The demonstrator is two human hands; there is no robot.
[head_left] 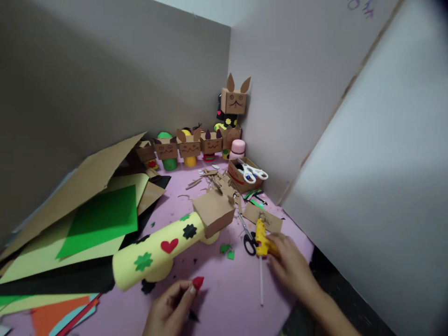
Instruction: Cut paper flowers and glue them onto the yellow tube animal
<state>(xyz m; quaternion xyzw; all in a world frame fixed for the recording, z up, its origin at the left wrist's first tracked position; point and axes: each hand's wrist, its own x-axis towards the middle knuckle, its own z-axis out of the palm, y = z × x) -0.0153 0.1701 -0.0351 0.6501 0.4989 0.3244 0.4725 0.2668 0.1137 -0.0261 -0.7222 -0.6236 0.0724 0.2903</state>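
Between thumb and fingertips, my left hand pinches a small red foam or paper cutout near the front of the table. My right hand is closed around the handle of a yellow hot glue gun, which lies on the table with a glue stick jutting from its back. Left of my right hand are scissors with black handles. A yellow tube figure lies on its side, decorated with a red heart and green and black flower shapes. Its head is a cardboard box.
Cardboard and coloured sheets are piled at the left. Several box-headed animal figures stand at the back, near a pink bottle. A small box holds white scissors. Cardboard scraps litter the pink tabletop; grey panels enclose it.
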